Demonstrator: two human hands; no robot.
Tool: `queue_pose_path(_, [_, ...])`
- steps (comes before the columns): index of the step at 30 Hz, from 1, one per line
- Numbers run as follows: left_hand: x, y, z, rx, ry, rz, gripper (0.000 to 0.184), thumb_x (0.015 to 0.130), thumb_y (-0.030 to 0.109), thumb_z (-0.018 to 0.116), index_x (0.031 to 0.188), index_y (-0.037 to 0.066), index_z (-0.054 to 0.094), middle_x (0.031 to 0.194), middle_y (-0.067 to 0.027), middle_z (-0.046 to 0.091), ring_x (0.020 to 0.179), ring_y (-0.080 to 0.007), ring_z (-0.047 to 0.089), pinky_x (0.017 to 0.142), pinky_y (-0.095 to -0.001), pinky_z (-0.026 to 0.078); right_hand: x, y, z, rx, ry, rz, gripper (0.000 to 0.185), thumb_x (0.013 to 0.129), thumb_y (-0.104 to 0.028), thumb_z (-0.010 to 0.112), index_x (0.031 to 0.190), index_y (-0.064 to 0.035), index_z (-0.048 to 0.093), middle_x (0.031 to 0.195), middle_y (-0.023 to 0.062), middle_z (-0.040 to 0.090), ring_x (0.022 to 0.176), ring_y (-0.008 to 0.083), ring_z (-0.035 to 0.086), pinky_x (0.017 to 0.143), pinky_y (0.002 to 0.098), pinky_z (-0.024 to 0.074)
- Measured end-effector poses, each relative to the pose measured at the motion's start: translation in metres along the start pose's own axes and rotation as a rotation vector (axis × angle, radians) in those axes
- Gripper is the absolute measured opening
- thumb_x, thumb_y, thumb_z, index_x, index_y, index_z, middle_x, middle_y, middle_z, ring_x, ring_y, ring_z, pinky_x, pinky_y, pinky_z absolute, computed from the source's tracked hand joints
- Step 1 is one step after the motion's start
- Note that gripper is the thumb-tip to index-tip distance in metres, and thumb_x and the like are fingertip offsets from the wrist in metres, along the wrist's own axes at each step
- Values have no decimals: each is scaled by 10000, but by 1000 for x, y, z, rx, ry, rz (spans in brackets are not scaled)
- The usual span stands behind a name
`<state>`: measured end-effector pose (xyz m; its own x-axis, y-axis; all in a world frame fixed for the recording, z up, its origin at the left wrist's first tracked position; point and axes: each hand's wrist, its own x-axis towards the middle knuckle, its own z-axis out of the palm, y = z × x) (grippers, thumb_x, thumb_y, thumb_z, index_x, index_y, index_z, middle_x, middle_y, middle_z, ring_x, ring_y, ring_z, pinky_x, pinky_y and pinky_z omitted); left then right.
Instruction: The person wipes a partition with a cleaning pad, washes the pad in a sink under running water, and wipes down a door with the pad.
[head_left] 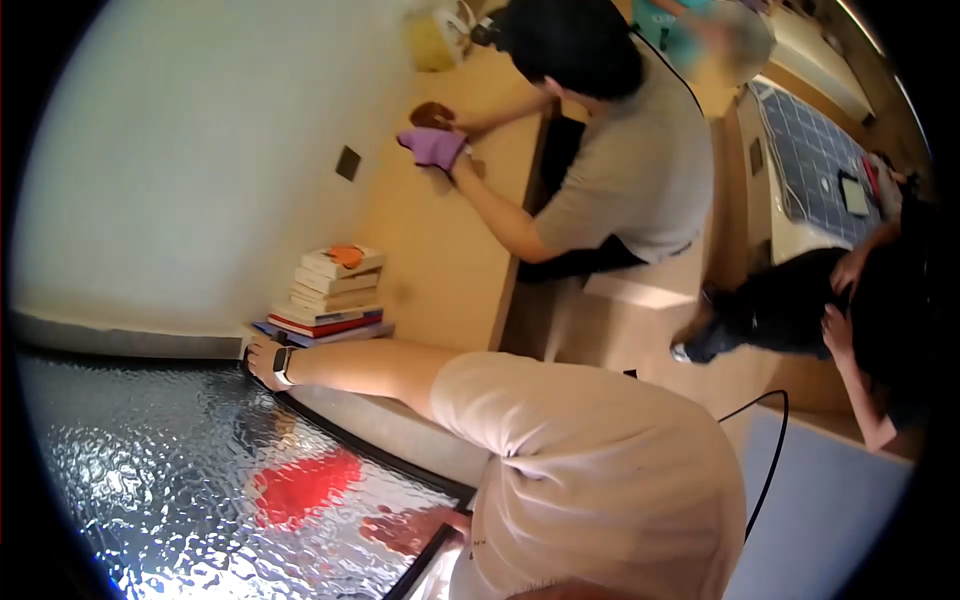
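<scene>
A rippled glass panel (150,450) in a black frame (345,432) fills the lower left. My right hand (267,362), wearing a watch (283,366), grips the frame near its upper corner. My arm stretches there from a pale shirt sleeve. Lower down, part of my left hand (455,519) shows by the frame's side edge. The rest goes behind the glass, where its fingers are blurred. Beside that blur, a bright red patch (308,488), perhaps a cloth, shows through the glass. Its exact shape, and whether I hold it, cannot be made out.
A book stack (335,285) stands on the wooden desk (440,240) near my right hand. Farther along, a seated person (620,170) holds a purple cloth (435,148) and a brown object (432,115). Another person (860,310) sits at right, near a bed (815,150).
</scene>
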<state>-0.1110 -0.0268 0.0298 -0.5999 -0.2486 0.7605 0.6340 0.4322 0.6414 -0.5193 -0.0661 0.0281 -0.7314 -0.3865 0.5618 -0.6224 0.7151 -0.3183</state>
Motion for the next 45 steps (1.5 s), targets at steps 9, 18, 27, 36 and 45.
queue_pose_path(9, [-36,-6,-32,11,25,-319,918,843,72,777,1533,-83,191,1484,-244,390,1356,-290,408,1130,-405,330,-136,-31,-60,80,310,-137,312,737,-302,637,906,-43,678,998,113,665,1114,326,566,1058,479,382])
queue_pose_path(18, [35,39,-70,-399,-541,65,862,892,196,727,1543,-15,203,1598,-216,214,1473,-348,269,1174,-528,280,-253,-72,-158,57,83,-148,363,768,-232,678,1069,-35,639,1121,121,641,1149,326,565,963,451,478])
queue_pose_path(27, [15,70,-177,-835,-1250,-207,289,827,-5,630,1117,-12,638,1153,-164,674,1119,-269,632,986,-358,468,-427,-189,-264,263,290,490,460,886,-216,634,1254,55,581,1110,257,669,1016,355,674,881,408,536])
queue_pose_path(36, [-71,59,-257,-1065,-1331,-796,80,915,5,551,925,10,630,851,-96,687,837,-180,661,819,-315,529,-735,-398,-79,1837,1500,1083,398,962,-332,589,1229,-38,622,1150,134,693,974,281,693,806,436,582])
queue_pose_path(45, [-271,-197,-332,-203,-1649,-753,216,895,220,704,1008,38,679,878,-72,700,766,-138,639,702,-298,531,-761,-465,-67,973,1390,1140,401,751,-129,757,1129,-40,657,1031,153,701,856,300,688,752,357,549])
